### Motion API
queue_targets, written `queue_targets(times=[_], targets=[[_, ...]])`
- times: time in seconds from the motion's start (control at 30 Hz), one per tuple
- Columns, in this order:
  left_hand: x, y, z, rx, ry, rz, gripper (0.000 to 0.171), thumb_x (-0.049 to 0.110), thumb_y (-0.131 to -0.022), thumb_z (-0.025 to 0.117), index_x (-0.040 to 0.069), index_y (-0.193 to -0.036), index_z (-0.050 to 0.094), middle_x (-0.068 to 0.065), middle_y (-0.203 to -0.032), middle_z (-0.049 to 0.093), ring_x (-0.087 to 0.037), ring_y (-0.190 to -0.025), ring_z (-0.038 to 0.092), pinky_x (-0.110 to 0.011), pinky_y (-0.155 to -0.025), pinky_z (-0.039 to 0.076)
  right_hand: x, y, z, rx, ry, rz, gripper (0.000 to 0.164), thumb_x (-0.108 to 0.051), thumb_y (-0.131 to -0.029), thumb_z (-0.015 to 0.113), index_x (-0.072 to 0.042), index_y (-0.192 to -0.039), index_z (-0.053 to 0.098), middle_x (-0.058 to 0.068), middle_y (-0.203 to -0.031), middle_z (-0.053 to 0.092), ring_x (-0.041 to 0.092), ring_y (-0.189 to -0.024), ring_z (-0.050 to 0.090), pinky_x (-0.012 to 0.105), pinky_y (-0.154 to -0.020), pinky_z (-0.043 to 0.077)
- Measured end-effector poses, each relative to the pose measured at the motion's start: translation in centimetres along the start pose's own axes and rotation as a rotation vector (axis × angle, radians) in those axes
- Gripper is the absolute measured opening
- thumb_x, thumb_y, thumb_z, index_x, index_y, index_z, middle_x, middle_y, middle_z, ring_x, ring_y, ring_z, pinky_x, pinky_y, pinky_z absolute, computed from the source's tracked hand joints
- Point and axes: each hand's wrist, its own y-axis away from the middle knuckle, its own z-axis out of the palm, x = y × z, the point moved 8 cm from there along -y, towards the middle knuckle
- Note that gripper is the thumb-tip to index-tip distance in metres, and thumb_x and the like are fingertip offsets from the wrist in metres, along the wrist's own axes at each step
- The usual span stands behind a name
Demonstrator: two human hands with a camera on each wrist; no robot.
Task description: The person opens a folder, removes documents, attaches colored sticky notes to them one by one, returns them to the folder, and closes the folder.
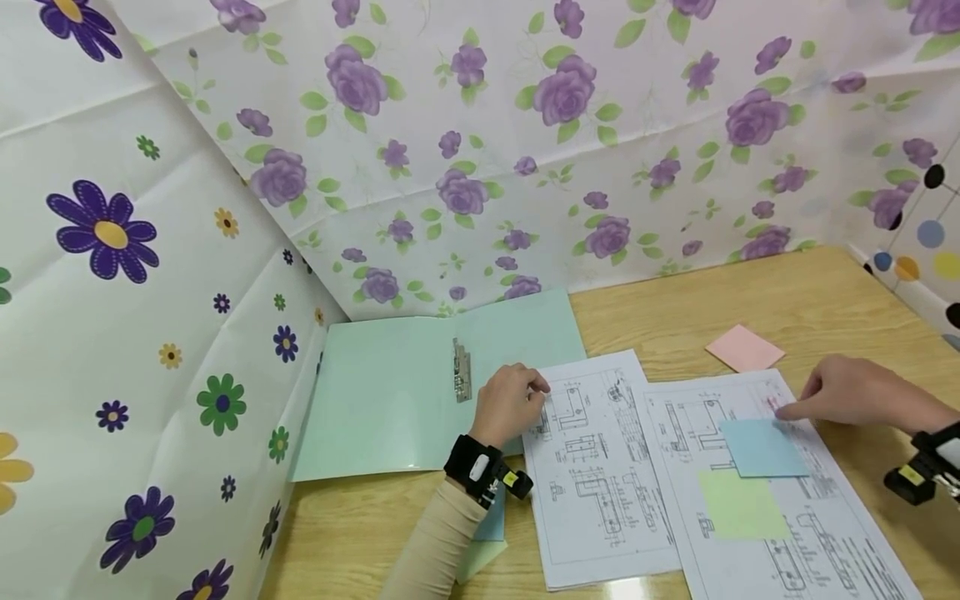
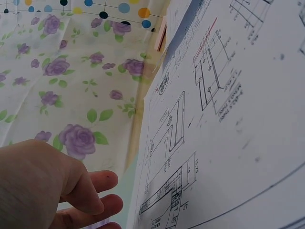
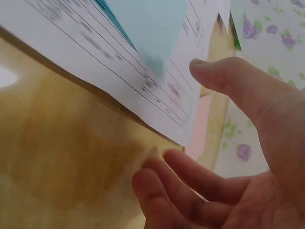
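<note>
My left hand [image 1: 510,404] is at the left edge of a stack of printed technical drawings [image 1: 600,550], fingers loosely bent; the left wrist view shows nothing held between them. To its right a second stack of drawings [image 1: 832,567] overlaps the first slightly. A blue sticky note [image 1: 765,450] and a green sticky note [image 1: 742,504] lie on that second stack. At its upper right corner is my right hand [image 1: 847,392]. In the right wrist view, the thumb [image 3: 214,74] is over the paper side and the fingers are spread apart from it, without a pinch.
A pale green folder [image 1: 382,400] lies spread at the back left, with a metal clip [image 1: 462,371] at its spine. One pink sticky pad [image 1: 745,348] is behind the right stack. Blue [image 1: 492,521] and green notes [image 1: 480,560] show beside my left wrist. Floral sheeting [image 1: 465,192] walls the table.
</note>
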Motion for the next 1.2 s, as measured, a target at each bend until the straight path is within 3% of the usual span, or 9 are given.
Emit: queue_targets(times=[0.1, 0.2, 0.3, 0.47, 0.67, 0.8, 0.97, 1.2], targets=[[-0.1, 0.1, 0.0, -0.003, 0.005, -0.004, 0.019, 0.009, -0.105, 0.070, 0.015, -0.104, 0.088, -0.005, -0.106, 0.080, -0.022, -0.093, 0.067, -0.028, -0.072, 0.048, -0.4, -0.7, -0.9, 0.054, 0.029, -0.013, 0.075, -0.057, -0.089, 0.091, 0.012, -0.107, 0.068, 0.019, -0.087, 0.067, 0.026, -0.075, 0.056, 0.033, -0.065, 0.039], [-0.2, 0.2, 0.0, -0.005, 0.006, -0.007, 0.018, 0.009, -0.105, 0.070, 0.015, -0.104, 0.088, -0.005, -0.105, 0.080, -0.022, -0.092, 0.067, -0.027, -0.072, 0.048, -1.3, -1.7, -1.4, 0.087, 0.030, -0.047, 0.096, -0.057, -0.088, 0.092, 0.020, -0.130, 0.053, 0.024, -0.092, 0.063, 0.029, -0.078, 0.056, 0.035, -0.065, 0.039], [-0.2, 0.2, -0.1, 0.000, 0.009, -0.007, 0.019, 0.009, -0.106, 0.070, 0.016, -0.104, 0.087, -0.005, -0.105, 0.080, -0.022, -0.091, 0.066, -0.027, -0.072, 0.047, -2.5, -2.7, -1.8, 0.105, 0.006, -0.079, 0.108, -0.055, -0.089, 0.093, 0.023, -0.143, 0.041, 0.033, -0.101, 0.059, 0.036, -0.083, 0.058, 0.042, -0.067, 0.045], [-0.1, 0.3, -0.2, 0.001, 0.015, 0.001, 0.019, 0.009, -0.106, 0.069, 0.016, -0.105, 0.087, -0.006, -0.105, 0.080, -0.021, -0.091, 0.065, -0.028, -0.072, 0.045, -4.4, -4.0, -2.0, 0.134, 0.010, -0.115, 0.117, -0.058, -0.088, 0.092, 0.022, -0.151, 0.035, 0.054, -0.130, 0.045, 0.057, -0.107, 0.055, 0.060, -0.079, 0.052], [-0.4, 0.4, 0.0, 0.002, 0.005, -0.020, 0.019, 0.009, -0.105, 0.069, 0.016, -0.105, 0.087, -0.005, -0.106, 0.080, -0.021, -0.092, 0.066, -0.028, -0.074, 0.047, -6.0, -5.7, -2.3, 0.149, 0.009, -0.153, 0.116, -0.057, -0.088, 0.093, 0.012, -0.160, 0.033, 0.055, -0.141, 0.038, 0.068, -0.124, 0.043, 0.069, -0.085, 0.048], [-0.4, 0.4, -0.1, 0.007, 0.008, -0.024, 0.020, 0.008, -0.105, 0.069, 0.017, -0.104, 0.087, -0.005, -0.105, 0.079, -0.021, -0.091, 0.066, -0.028, -0.074, 0.047, -6.1, -6.4, -2.6, 0.130, 0.001, -0.136, 0.113, -0.057, -0.089, 0.092, 0.007, -0.162, 0.033, 0.057, -0.145, 0.031, 0.075, -0.124, 0.038, 0.074, -0.083, 0.047], [-0.5, 0.3, -0.2, 0.009, 0.008, -0.029, 0.021, 0.007, -0.103, 0.069, 0.016, -0.103, 0.088, -0.004, -0.104, 0.079, -0.020, -0.090, 0.065, -0.028, -0.073, 0.047, -5.5, -7.2, -2.6, 0.106, 0.016, -0.125, 0.107, -0.053, -0.091, 0.090, 0.007, -0.161, 0.035, 0.057, -0.142, 0.033, 0.073, -0.121, 0.041, 0.071, -0.085, 0.045], [-0.6, 0.1, -0.2, 0.007, -0.004, -0.043, 0.020, 0.008, -0.102, 0.070, 0.016, -0.104, 0.088, -0.003, -0.104, 0.079, -0.018, -0.091, 0.065, -0.027, -0.074, 0.047, -4.2, -8.3, -2.0, 0.110, 0.044, -0.117, 0.083, -0.046, -0.085, 0.093, 0.004, -0.141, 0.057, 0.048, -0.125, 0.051, 0.057, -0.105, 0.051, 0.061, -0.078, 0.051]])
